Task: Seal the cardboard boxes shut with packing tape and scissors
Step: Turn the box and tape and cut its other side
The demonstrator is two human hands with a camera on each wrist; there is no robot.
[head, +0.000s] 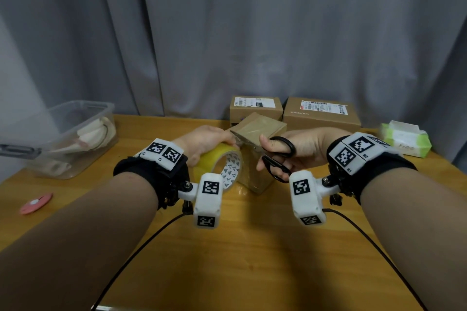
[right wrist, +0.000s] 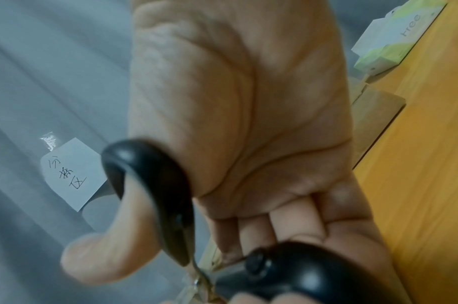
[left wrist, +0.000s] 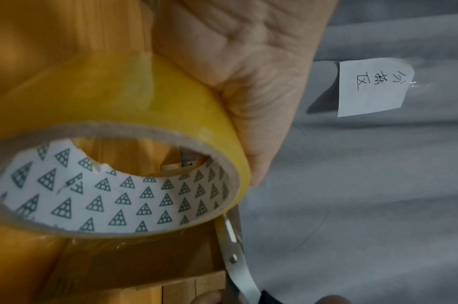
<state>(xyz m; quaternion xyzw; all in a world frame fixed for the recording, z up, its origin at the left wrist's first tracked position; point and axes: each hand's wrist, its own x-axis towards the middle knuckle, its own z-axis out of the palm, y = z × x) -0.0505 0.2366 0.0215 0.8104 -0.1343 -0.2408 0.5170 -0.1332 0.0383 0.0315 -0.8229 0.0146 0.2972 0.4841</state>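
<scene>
Dim, soft light; wrist views blurred, edges warped.

The bench (head: 252, 247) is smooth varnished wood of a warm yellow tone, and the small box (head: 257, 131) on it is matt brown cardboard with a glossy clear film of tape over its top. The tape roll (left wrist: 113, 98) is shiny yellowish plastic film on a cardboard core lined with white printed paper, and the scissors (left wrist: 233, 255) have bare metal blades with glossy black plastic handles (right wrist: 155, 185). Behind hangs a soft grey cloth curtain (head: 278, 33) with a white paper label (left wrist: 373, 86), and on the left stands a clear plastic container (head: 75, 134).
</scene>
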